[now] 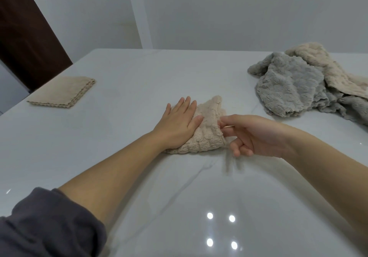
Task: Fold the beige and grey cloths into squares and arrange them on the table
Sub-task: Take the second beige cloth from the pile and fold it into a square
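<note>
**Fig. Folding of a beige cloth, mid-fold, as seen by someone standing at the person's side.** The cloth lies near the middle of the glossy white table, doubled into a rough, uneven wedge, not yet a square. The left hand lies flat on its left part, fingers straight and close together, pressing it to the tabletop. The right hand meets the cloth's right edge, where thumb and forefinger appear to pinch the raised layer. Its other fingers curl loosely below and hold nothing.

At far left, near the table's edge, sits a stack of folded beige squares — the finished work. At far right, well apart from both hands, lies an unfolded heap: a grey cloth in front, and a second beige cloth draped behind and partly over it.

The step in hand looks like the squaring fold on this one cloth. The next move probably calls for carrying the pinched edge across to meet the opposite edge while the flat hand anchors the cloth, then smoothing it — the fluffy fabric will likely bunch unless pressed down
</note>
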Demonstrator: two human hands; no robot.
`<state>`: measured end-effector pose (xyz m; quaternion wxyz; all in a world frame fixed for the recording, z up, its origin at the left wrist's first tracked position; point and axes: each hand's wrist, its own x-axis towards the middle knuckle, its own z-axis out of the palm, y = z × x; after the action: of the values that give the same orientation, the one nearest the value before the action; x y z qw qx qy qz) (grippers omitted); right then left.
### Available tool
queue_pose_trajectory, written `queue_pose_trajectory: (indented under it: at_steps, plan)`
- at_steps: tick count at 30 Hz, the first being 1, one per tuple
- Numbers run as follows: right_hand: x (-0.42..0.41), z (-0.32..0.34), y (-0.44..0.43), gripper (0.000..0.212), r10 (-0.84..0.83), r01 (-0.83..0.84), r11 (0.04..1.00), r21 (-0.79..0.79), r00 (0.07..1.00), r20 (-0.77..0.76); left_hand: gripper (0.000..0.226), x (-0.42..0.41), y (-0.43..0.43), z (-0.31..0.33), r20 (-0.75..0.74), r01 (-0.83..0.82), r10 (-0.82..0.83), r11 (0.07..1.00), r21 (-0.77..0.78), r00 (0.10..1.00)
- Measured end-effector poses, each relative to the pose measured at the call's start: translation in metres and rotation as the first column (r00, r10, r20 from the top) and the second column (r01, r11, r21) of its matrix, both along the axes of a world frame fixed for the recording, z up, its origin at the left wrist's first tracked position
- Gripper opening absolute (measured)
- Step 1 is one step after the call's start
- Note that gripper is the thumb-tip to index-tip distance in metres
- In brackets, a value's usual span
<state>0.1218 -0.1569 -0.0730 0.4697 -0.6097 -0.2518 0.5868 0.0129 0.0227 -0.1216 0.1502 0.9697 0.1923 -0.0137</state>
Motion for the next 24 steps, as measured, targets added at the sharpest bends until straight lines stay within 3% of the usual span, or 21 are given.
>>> queue_pose_trajectory:
  at_steps: [3, 8, 11, 15, 20, 24]
  plan:
    - [-0.003, -0.002, 0.005, 0.021, 0.064, -0.061, 0.996, -0.064, 0.997, 0.038, 0.062, 0.0, 0.0, 0.001, -0.01, 0.002, -0.002, 1.0, -0.006, 1.0]
    - [-0.005, -0.001, 0.017, 0.031, -0.017, 0.023, 0.991, -0.135, 0.999, 0.043, 0.062, 0.0, 0.0, 0.0, -0.009, 0.005, -0.006, 1.0, -0.015, 1.0]
    - [-0.005, 0.002, 0.015, 0.031, 0.045, -0.029, 0.987, -0.16, 0.994, 0.096, 0.062, 0.0, 0.001, 0.0, -0.008, 0.001, -0.001, 1.0, -0.016, 1.0]
    - [-0.011, 0.005, 0.014, 0.017, 0.084, -0.075, 0.995, -0.058, 0.981, 0.177, 0.061, 0.0, 0.0, 0.001, -0.017, 0.004, -0.005, 1.0, -0.02, 1.0]
    - [-0.01, 0.002, 0.005, 0.027, 0.059, -0.052, 0.998, -0.044, 0.984, 0.17, 0.063, 0.0, 0.0, 0.001, -0.009, 0.004, -0.004, 1.0, -0.011, 1.0]
    - [-0.013, 0.003, 0.006, 0.012, 0.001, 0.004, 0.999, -0.033, 0.99, 0.139, 0.064, 0.0, 0.0, 0.0, -0.005, 0.001, -0.001, 1.0, 0.003, 1.0]
